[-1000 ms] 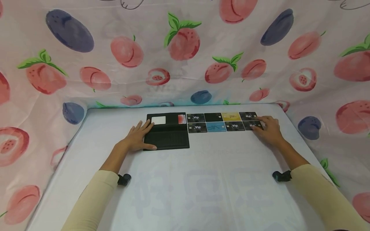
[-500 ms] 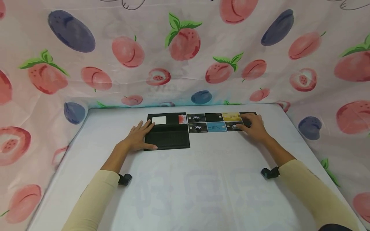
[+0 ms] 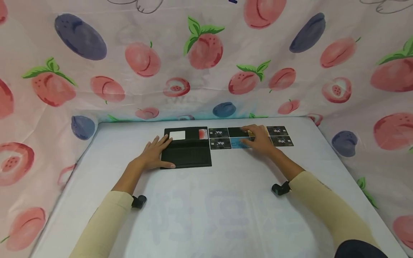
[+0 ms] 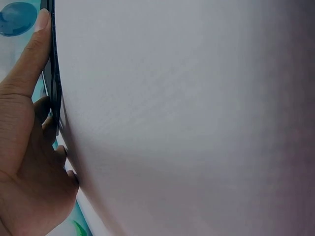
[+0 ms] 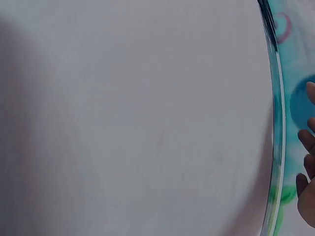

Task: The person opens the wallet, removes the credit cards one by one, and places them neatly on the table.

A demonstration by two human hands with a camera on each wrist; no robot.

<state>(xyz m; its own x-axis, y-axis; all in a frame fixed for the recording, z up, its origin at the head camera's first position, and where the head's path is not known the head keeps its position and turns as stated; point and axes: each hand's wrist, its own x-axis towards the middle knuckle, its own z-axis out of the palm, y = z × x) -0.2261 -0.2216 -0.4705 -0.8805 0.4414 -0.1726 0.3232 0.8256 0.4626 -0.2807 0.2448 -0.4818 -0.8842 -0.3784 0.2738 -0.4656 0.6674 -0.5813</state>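
My left hand (image 3: pixel 154 154) lies spread on the left edge of an open black wallet (image 3: pixel 186 156); in the left wrist view the thumb (image 4: pixel 30 61) runs along the wallet's edge. A white panel (image 3: pixel 177 135) and a small red picture (image 3: pixel 203 134) show in its upper half. Beside the wallet, cards lie flat in two rows. My right hand (image 3: pixel 260 141) hovers over their middle, fingertips close over a plain black card (image 3: pixel 234 132) and a blue card (image 3: pixel 237 143). It mostly hides a yellow card (image 3: pixel 250 133) and the card below. In the right wrist view its fingers (image 5: pixel 309 140) are apart.
Black Vip cards (image 3: pixel 220 144) adjoin the wallet, and two more black cards (image 3: pixel 278 131) end the rows at right. A white cloth (image 3: pixel 206 208) covers the table. Fruit-patterned fabric (image 3: pixel 206 82) rises behind and at both sides.
My right hand has moved left along the cards, from the right-end pair to the middle, uncovering the right-end cards. The left hand stays on the wallet.
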